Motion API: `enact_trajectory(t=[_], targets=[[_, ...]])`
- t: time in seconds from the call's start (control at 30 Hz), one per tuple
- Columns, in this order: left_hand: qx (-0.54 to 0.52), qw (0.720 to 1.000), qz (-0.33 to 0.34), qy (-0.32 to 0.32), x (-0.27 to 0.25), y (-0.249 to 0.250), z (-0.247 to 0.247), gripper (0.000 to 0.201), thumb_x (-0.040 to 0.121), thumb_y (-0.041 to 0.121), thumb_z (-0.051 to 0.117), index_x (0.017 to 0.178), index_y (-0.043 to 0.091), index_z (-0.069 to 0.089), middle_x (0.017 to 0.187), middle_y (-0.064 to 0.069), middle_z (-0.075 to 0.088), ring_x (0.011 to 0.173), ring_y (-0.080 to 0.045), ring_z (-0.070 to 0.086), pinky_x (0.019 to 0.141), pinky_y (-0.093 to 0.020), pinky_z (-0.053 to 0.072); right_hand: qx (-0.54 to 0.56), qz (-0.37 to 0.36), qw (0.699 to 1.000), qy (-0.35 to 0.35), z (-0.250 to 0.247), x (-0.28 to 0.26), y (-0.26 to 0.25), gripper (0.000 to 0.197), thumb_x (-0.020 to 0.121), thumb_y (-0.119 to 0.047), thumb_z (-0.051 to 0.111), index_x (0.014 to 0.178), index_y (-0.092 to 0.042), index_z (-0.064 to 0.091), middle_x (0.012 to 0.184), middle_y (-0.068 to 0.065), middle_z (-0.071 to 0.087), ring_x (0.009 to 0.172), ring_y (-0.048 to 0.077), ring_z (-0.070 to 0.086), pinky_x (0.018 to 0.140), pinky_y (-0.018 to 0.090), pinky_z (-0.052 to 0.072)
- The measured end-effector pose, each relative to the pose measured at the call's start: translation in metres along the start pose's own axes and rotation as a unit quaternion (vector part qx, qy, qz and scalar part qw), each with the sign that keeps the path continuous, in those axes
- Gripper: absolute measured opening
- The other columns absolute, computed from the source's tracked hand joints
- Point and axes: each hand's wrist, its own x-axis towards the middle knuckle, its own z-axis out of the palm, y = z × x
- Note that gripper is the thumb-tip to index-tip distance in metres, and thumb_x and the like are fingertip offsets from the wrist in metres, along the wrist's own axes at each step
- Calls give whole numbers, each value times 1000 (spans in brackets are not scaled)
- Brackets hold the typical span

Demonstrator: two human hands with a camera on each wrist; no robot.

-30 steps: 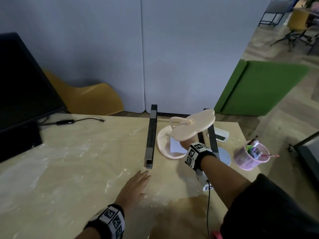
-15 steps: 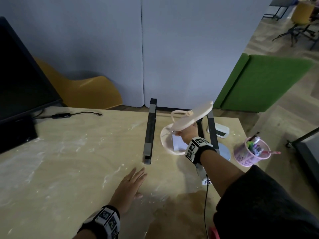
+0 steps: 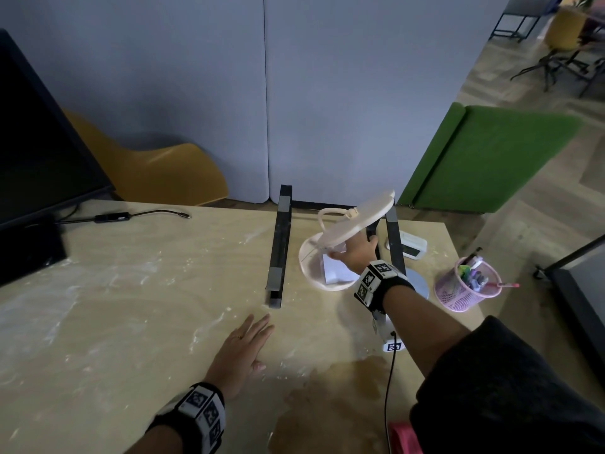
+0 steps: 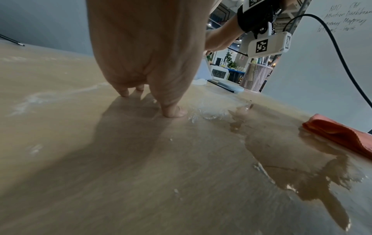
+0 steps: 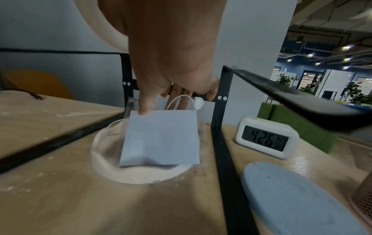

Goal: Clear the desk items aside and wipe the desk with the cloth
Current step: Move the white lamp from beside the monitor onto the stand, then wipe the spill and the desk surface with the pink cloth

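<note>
1. Grey partition panels back a pale wooden desk (image 3: pixel 98 306) streaked with white residue, with a brown wet patch (image 3: pixel 340 404) near its front edge.
2. Fingers first: the right hand (image 3: pixel 355 253) grips the clear upright of a beige stand (image 3: pixel 322 273), thumb on the near side at the top of a pale blue note pad (image 5: pixel 161 139), the other fingers curled behind. How tightly they close I cannot tell.
3. That stand has a round base, which looks to rest on the desk between the two black bars of a laptop stand (image 3: pixel 278 250), and a tilted round top above the hand.
4. The left hand (image 3: pixel 240 352) lies flat on the desk, fingers straight and close together, thumb tip pressing the wood, holding nothing.
5. Outward on the right are a white clock (image 5: pixel 265 138), a blue-grey disc (image 5: pixel 292 195) and a pink mesh pen cup (image 3: pixel 468 283).
6. The cloth (image 4: pixel 340 135), red-orange and folded, lies at the desk's near right edge beside the wet patch, untouched; wiping looks not yet begun.
7. To do this step well, I would lift the beige stand straight up clear of the black bars before carrying it sideways, keeping it level so the pad and the thin white cord (image 5: pixel 181 101) do not slip.
8. Set it near the pen cup, away from the residue, and keep the sleeve out of the wet patch.
</note>
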Motion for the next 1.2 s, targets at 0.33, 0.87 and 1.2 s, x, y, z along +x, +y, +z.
enact_trajectory(t=[0.33, 0.87, 1.2], targets=[[37, 999, -19, -22, -2, -2, 3, 69, 93, 24, 52, 150, 27, 13, 155, 14, -13, 147, -16, -11, 118, -35, 5, 0, -5, 1000, 13, 2, -15, 1, 67, 84, -31, 64, 140, -15, 31, 141, 4, 41, 133, 23, 32, 114, 50, 12], [8, 998, 15, -67, -122, 17, 10, 62, 95, 38, 46, 149, 26, 17, 159, 9, 2, 148, -17, -1, 118, -44, 12, 49, 87, 993, 63, 18, -248, 8, 63, 84, -26, 63, 140, -13, 36, 143, 7, 40, 133, 26, 35, 110, 38, 22], [47, 993, -17, -110, -183, 12, 39, 63, 96, 37, 43, 150, 21, 15, 159, 9, 1, 148, -16, 2, 117, -46, 18, 88, 281, 954, 52, 71, -369, 54, 66, 83, -32, 62, 134, -2, 33, 136, 20, 41, 124, 32, 41, 106, 50, 37]])
